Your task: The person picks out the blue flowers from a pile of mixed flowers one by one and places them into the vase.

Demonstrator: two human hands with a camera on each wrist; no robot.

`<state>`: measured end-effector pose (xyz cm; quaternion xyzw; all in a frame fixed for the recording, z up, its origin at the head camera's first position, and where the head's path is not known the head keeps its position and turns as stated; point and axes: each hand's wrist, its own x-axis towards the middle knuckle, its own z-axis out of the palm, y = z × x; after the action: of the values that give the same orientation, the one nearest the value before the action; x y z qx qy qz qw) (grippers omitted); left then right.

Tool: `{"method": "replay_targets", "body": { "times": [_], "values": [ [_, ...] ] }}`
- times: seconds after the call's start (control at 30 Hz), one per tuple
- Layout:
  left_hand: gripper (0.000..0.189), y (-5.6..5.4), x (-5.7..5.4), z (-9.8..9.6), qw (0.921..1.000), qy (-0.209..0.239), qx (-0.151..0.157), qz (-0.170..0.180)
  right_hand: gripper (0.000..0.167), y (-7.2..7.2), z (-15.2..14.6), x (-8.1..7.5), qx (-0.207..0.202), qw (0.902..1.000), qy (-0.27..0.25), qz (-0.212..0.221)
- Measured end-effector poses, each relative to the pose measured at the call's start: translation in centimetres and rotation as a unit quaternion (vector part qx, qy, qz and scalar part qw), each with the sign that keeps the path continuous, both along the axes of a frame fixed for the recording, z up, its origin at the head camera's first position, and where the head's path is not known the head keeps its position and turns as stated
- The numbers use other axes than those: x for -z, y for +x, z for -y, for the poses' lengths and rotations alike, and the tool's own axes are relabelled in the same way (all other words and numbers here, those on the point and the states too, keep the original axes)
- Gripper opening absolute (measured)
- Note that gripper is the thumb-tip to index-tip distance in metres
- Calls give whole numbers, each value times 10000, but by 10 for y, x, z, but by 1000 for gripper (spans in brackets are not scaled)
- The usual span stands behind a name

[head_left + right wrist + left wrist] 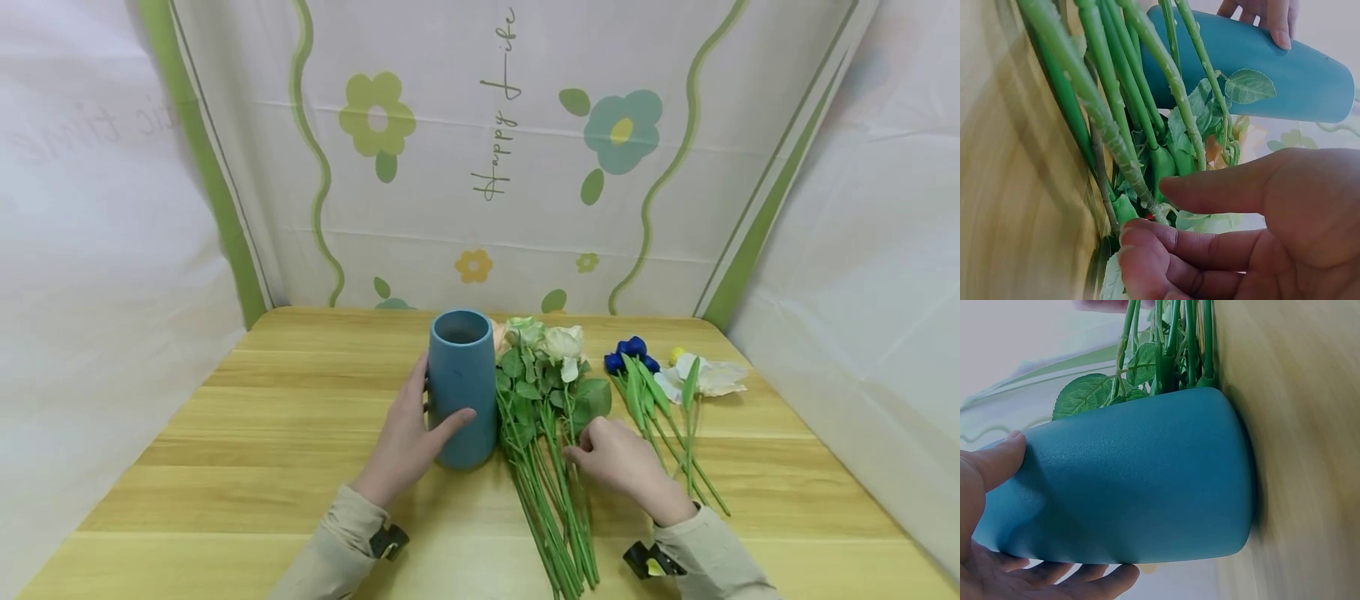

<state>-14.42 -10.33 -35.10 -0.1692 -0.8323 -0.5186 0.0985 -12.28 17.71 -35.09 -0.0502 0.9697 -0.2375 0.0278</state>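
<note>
A tall blue vase stands upright on the table, its round mouth facing up. My left hand grips its left side, the thumb across the front and the fingers around the back. Right beside the vase lies a bunch of roses, pale cream and greenish heads away from me, long green stems toward me. Over those stems is my right hand, its thumb and curled index finger pinching one flower stem at the bunch's right side. In the left wrist view, the vase's base rests on the wood.
To the right lie blue flowers with green leaves and a white flower, their thin stems crossing. The wooden table meets a patterned cloth at the back, with white cloth along the sides.
</note>
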Motion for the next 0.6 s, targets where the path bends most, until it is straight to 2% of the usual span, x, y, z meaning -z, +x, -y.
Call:
{"method": "replay_targets", "body": {
  "times": [0.3,0.47,0.6],
  "values": [
    [97,-1,1,0,10000,5,-24,-44,54,-4,-7,-1,-55,9998,10,-167],
    [96,-1,1,0,9999,-11,-3,-112,49,-2,-20,-12,-88,9991,-24,-411],
    [96,-1,2,-1,9999,-22,16,-123,46,-3,-48,-24,5,9983,112,-570]
  ]
}}
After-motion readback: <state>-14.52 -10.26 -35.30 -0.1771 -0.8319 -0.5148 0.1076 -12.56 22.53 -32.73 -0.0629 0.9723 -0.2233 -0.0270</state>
